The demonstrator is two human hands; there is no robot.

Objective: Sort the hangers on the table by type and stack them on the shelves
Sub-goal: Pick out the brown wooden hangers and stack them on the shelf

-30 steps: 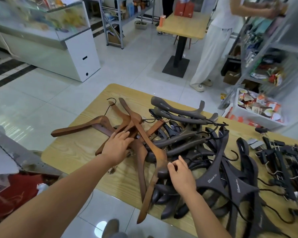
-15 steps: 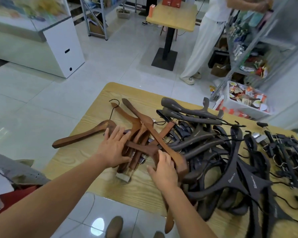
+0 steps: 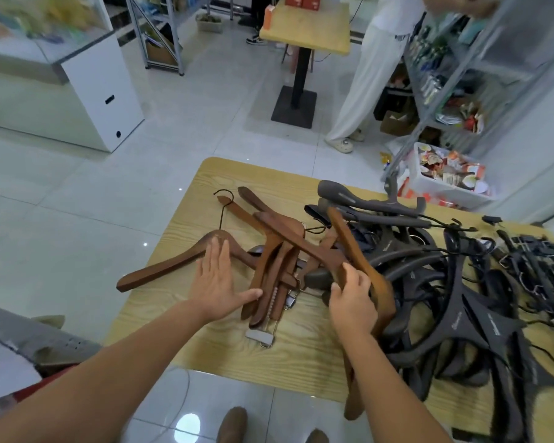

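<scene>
Several brown wooden hangers [image 3: 279, 247] lie crossed in a heap on the left part of the wooden table [image 3: 304, 353]. My left hand [image 3: 216, 279] lies flat with straight fingers on the leftmost brown hanger [image 3: 170, 266], its thumb against the heap. My right hand [image 3: 352, 298] grips one brown hanger [image 3: 349, 244] that stands tilted up out of the pile, its lower end hanging past the table's front edge. Dark grey plastic hangers [image 3: 461, 314] cover the middle and right. Black clip hangers [image 3: 538, 263] lie at the far right.
A metal shelf rack [image 3: 461, 75] with goods stands behind the table at the right, with a white bin of packets [image 3: 445, 177] on the floor by it. A person in white trousers [image 3: 365, 91] stands near it. A small pedestal table [image 3: 304, 27] and a white cabinet [image 3: 100, 91] stand farther back.
My right hand has closed round a brown hanger and raised its far end up and to the right. My left hand has slid left and flattened on the leftmost hanger.
</scene>
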